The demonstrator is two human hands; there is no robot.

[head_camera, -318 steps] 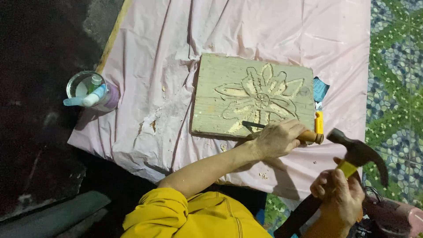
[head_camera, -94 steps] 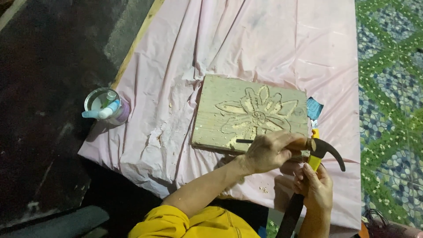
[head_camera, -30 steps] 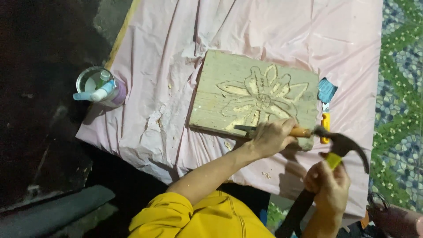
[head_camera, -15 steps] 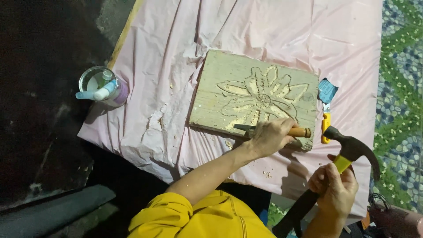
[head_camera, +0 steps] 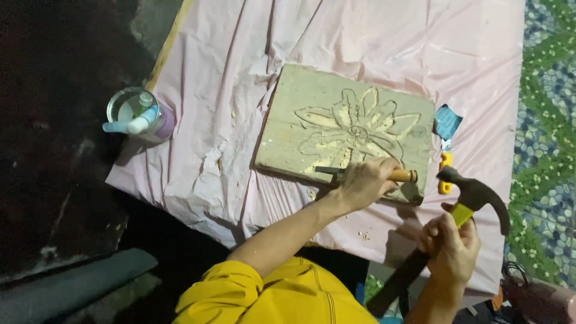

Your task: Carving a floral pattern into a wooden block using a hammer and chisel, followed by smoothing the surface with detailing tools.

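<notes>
Left hand (head_camera: pixel 363 182) wrapped around a wooden-handled chisel (head_camera: pixel 366 174) laid low on the flower-carved board (head_camera: pixel 312 120) atop pink sheeting (head_camera: pixel 384 36), right hand (head_camera: pixel 451 246) gripping a claw hammer (head_camera: pixel 474 195), best struck squarely on the butt.

A yellow short-sleeved shirt with stitched seams; both forearms and hands are bare.
</notes>
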